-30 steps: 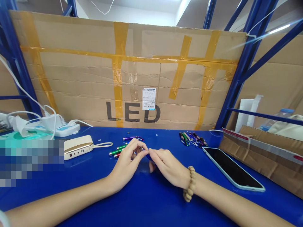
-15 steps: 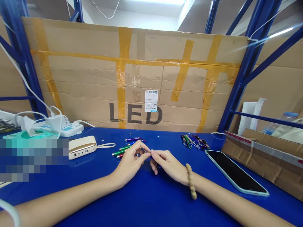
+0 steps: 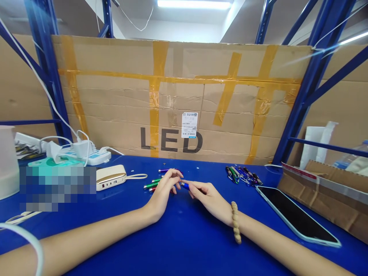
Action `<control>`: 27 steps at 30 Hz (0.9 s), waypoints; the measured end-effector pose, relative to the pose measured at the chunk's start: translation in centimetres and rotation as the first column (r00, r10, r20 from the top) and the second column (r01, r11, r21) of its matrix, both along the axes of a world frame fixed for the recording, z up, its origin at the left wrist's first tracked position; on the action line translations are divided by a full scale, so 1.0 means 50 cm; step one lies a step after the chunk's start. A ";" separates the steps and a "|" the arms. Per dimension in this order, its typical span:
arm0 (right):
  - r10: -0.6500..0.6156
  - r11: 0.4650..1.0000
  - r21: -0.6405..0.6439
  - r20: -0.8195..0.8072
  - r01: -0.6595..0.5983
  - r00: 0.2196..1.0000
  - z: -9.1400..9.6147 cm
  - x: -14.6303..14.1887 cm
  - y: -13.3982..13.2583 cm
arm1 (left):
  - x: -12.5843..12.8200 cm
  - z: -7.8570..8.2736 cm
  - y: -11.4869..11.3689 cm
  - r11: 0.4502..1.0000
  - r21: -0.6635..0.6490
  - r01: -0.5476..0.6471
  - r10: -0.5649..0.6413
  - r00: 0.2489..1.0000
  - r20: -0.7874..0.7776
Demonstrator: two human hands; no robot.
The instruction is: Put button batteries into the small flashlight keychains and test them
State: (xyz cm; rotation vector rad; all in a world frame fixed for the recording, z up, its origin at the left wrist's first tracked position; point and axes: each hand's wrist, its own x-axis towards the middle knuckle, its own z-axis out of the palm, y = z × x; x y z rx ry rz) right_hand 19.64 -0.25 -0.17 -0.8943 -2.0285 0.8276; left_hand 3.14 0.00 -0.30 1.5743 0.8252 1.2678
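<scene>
The right hand [image 3: 209, 197] points leftward, its narrow grip holding a blue tube [image 3: 184, 186] over the surface [image 3: 184, 245]; the left hand [image 3: 161, 196] arches beside it, its grip I cannot tell.

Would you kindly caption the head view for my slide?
A right hand holds a blue cylinder near the left hand at a blue table.

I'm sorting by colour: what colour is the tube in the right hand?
The tube is mostly blue; the head view shows it best.

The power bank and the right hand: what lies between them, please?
In the head view, a cream loop, coloured metallic pen-like tubes and the left hand lie there.
</scene>
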 end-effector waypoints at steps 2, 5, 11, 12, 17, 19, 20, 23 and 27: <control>-0.053 0.999 0.014 0.024 0.052 0.998 0.000 0.002 0.000 | 0.001 -0.001 0.004 0.999 -0.036 -0.005 0.007 0.999 0.054; -0.071 0.997 -0.002 0.027 0.071 0.997 0.001 0.004 0.000 | 0.003 0.001 0.002 0.997 -0.080 0.024 -0.016 0.995 0.099; -0.049 0.999 0.019 0.007 0.049 0.999 0.005 0.001 -0.005 | 0.003 -0.001 -0.001 0.999 -0.032 0.022 -0.023 0.999 -0.046; -0.046 0.999 0.005 0.004 0.046 0.999 0.006 0.000 -0.005 | 0.003 -0.004 0.001 0.999 -0.032 0.021 -0.022 0.999 -0.044; -0.013 1.000 -0.019 0.000 0.013 1.000 0.008 -0.001 -0.008 | 0.004 -0.011 0.012 0.998 -0.063 0.011 -0.008 0.999 0.040; -0.011 1.000 -0.017 0.000 0.011 1.000 0.009 -0.001 -0.009 | 0.004 -0.008 0.011 0.998 -0.067 0.003 0.002 0.997 0.075; -0.006 1.000 -0.014 -0.001 0.006 1.000 0.010 -0.001 -0.010 | 0.004 -0.007 0.010 0.998 -0.068 0.001 0.006 0.996 0.091; 0.024 1.000 0.002 -0.003 -0.024 1.000 0.012 -0.002 -0.012 | 0.004 -0.001 0.005 0.998 -0.060 -0.006 0.013 0.993 0.121; 0.013 1.000 0.015 0.026 -0.014 1.000 0.014 -0.002 -0.012 | 0.003 0.000 0.003 0.999 -0.038 0.003 0.001 0.994 0.106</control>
